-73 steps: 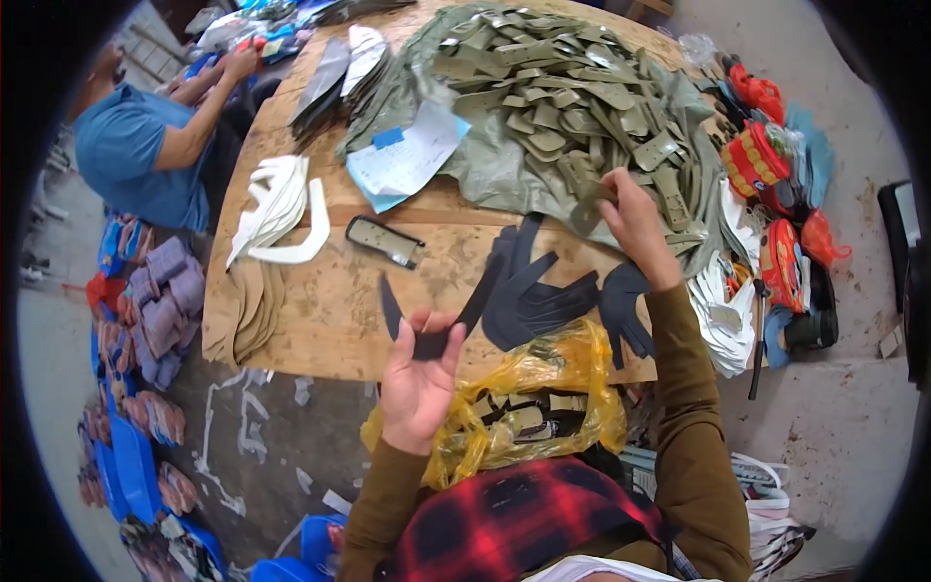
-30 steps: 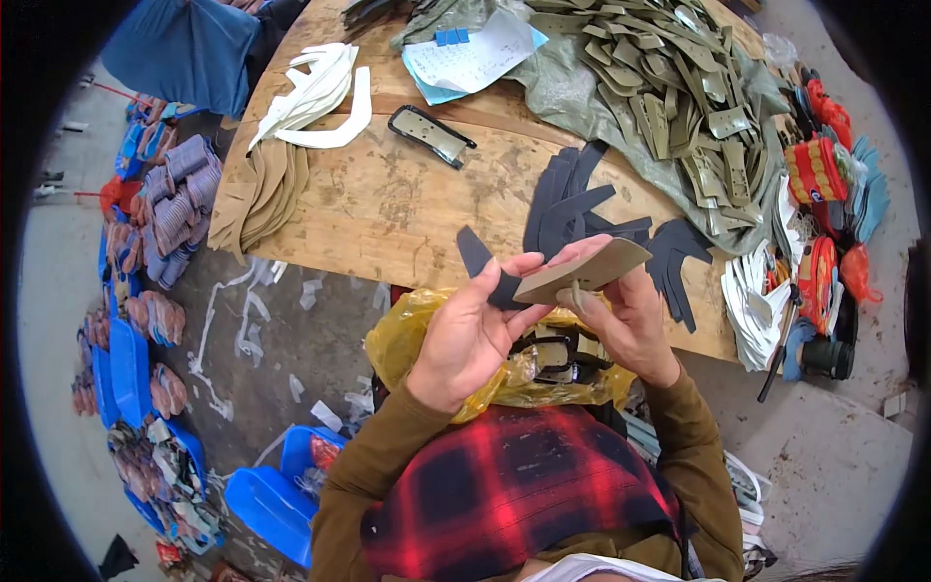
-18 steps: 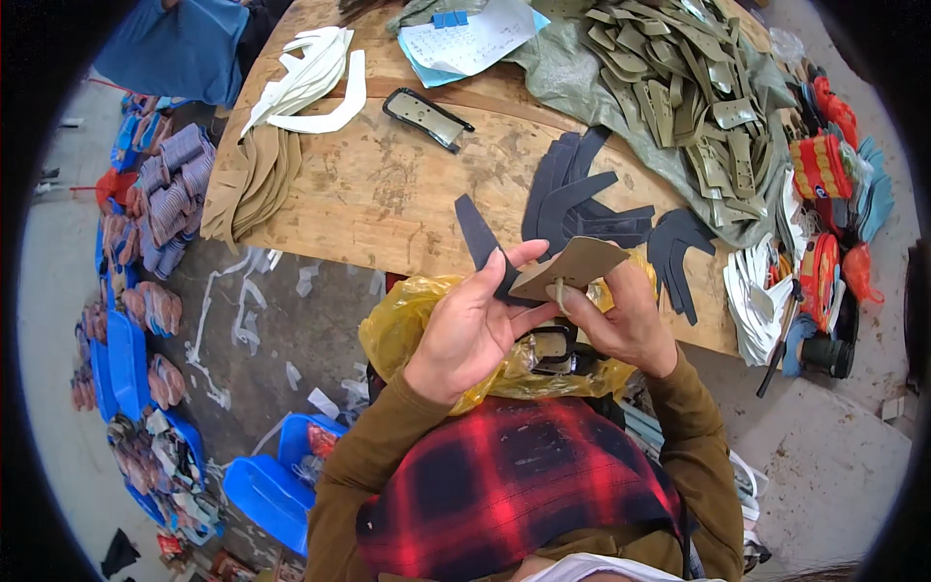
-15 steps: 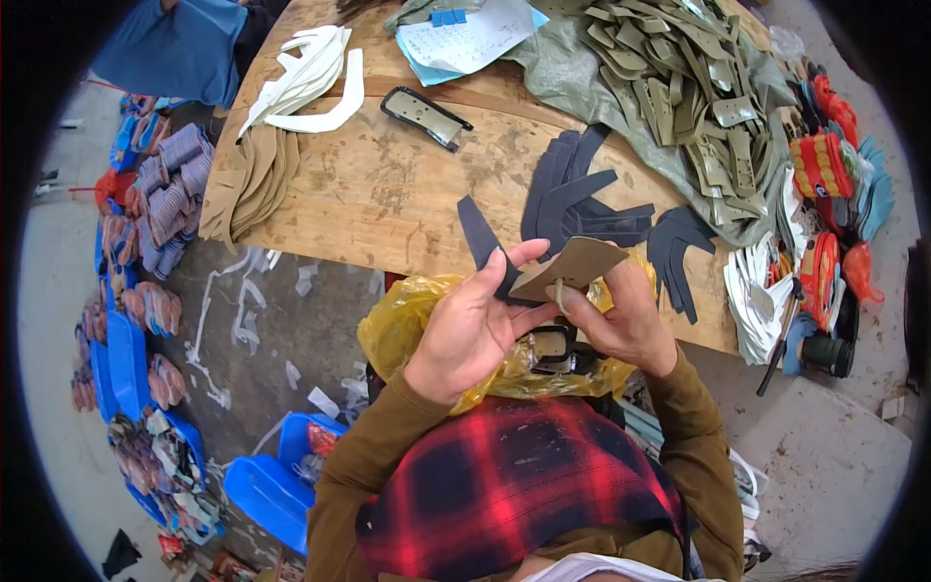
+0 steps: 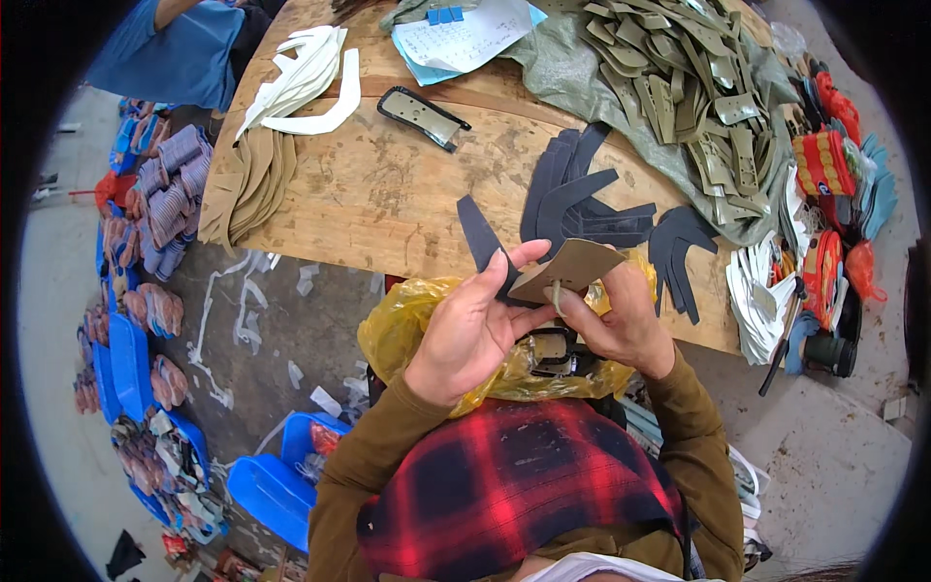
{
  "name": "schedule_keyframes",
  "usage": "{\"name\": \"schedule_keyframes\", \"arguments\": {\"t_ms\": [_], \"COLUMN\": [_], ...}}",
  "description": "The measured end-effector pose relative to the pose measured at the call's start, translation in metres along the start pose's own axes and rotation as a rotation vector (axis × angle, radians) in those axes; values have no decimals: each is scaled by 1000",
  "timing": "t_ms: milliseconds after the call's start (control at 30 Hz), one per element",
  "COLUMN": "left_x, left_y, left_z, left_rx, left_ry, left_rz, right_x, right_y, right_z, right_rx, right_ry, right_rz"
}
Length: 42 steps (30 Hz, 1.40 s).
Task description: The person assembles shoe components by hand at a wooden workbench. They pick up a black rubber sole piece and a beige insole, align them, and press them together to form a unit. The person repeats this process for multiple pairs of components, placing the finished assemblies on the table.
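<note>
Above a yellow plastic bag (image 5: 390,325) in my lap, both hands are close together. My left hand (image 5: 458,332) is closed on a dark, angled flat cutout (image 5: 479,236), with its thumb along one arm of the piece. My right hand (image 5: 632,325) grips a tan-brown curved panel (image 5: 582,264); a narrow pale-green edge shows at the right thumb. The panel's near corner overlaps the dark cutout, and whether they are joined cannot be seen. A black-rimmed, olive-centred piece (image 5: 551,347) lies in the bag below, partly hidden by my right hand.
On the wooden table (image 5: 388,209) lie dark cutouts (image 5: 572,194), white cutouts (image 5: 301,82), brown cutouts (image 5: 257,179), a black-edged panel (image 5: 424,116) and papers (image 5: 465,44). Olive panels (image 5: 669,87) pile up on a sheet. Blue bins (image 5: 272,500) stand left. Another person's blue garment (image 5: 170,58) shows far left.
My hands hold nearly the same pose, with the panel and dark cutout barely moved. At the far left, more of the other person's arm has come into view.
</note>
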State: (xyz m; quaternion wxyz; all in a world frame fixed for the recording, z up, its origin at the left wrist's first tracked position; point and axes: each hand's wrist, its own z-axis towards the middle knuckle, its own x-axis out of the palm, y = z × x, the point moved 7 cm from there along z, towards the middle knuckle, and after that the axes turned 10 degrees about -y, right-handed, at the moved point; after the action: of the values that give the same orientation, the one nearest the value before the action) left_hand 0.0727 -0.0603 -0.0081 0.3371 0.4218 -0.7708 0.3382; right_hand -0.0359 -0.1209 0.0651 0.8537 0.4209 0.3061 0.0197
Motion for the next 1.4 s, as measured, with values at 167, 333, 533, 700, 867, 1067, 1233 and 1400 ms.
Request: {"name": "schedule_keyframes", "arguments": {"t_ms": [167, 333, 533, 700, 867, 1067, 1233, 1400], "left_x": [5, 14, 26, 43, 60, 64, 57, 50], "left_y": [-1, -25, -72, -79, -68, -59, -59, -62], "left_z": [-2, -8, -32, -53, -64, -71, -69, -65], "left_rx": [45, 229, 655, 993, 1109, 1136, 1072, 1081], "left_ry": [19, -44, -274, -305, -242, -213, -271, -286], "left_rz": [95, 402, 1215, 1320, 1455, 1480, 1457, 1408], "right_x": [3, 0, -3, 3, 7, 13, 18, 22], "right_y": [-4, 10, 35, 37, 33, 28, 24, 21], "right_z": [-4, -1, -4, -8, -12, -16, -15, -12], "right_rx": [8, -201, -350, -378, -360, -317, -278, -224], "right_ry": [11, -125, -43, -24, -71, -78, -86, -36], "right_rz": [29, 178, -84, -177, -225, -277, -303, -289]}}
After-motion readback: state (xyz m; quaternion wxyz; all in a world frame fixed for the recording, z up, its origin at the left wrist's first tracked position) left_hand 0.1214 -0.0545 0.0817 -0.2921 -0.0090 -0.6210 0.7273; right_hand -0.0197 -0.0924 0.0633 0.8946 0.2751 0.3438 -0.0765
